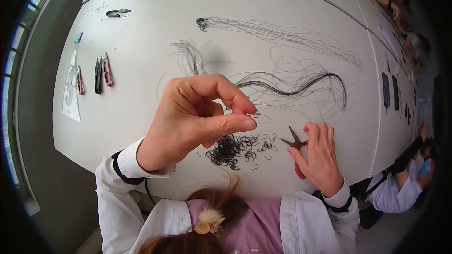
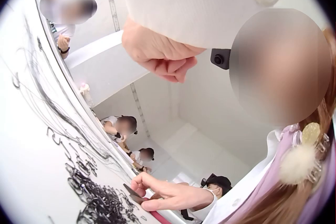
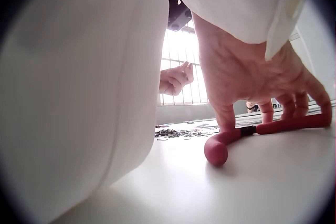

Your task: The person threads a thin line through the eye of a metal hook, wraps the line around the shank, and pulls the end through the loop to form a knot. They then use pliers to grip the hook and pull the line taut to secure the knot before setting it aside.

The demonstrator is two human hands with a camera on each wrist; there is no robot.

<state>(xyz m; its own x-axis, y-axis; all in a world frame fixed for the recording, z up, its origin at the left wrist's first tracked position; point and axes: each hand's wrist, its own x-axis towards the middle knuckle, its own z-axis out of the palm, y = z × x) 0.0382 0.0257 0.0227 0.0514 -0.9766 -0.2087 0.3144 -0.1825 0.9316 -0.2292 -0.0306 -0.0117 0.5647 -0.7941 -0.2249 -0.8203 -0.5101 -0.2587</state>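
Observation:
Raised over the table, my left hand [image 1: 188,113] pinches a small dark fish hook [image 1: 254,114] between thumb and index fingertip, and thin line shows beside it. Below lies a pile of black fish hooks [image 1: 225,153], with loose ones scattered to its right. My right hand [image 1: 320,157] is low over red-handled pliers [image 1: 300,170], its thumb against one handle and its fingers across the other. These pliers lie on the table, jaws spread and pointing toward the hooks. In the right wrist view, both red handles [image 3: 294,123] stand apart under the palm.
Bundles of dark fishing line [image 1: 301,87] spread behind my left hand; another bundle [image 1: 282,37] with hooks at one end lies farther back. At the left are thread snips [image 1: 98,75], pink snips [image 1: 108,70] and a clear set square [image 1: 71,89]. Other people sit at the right.

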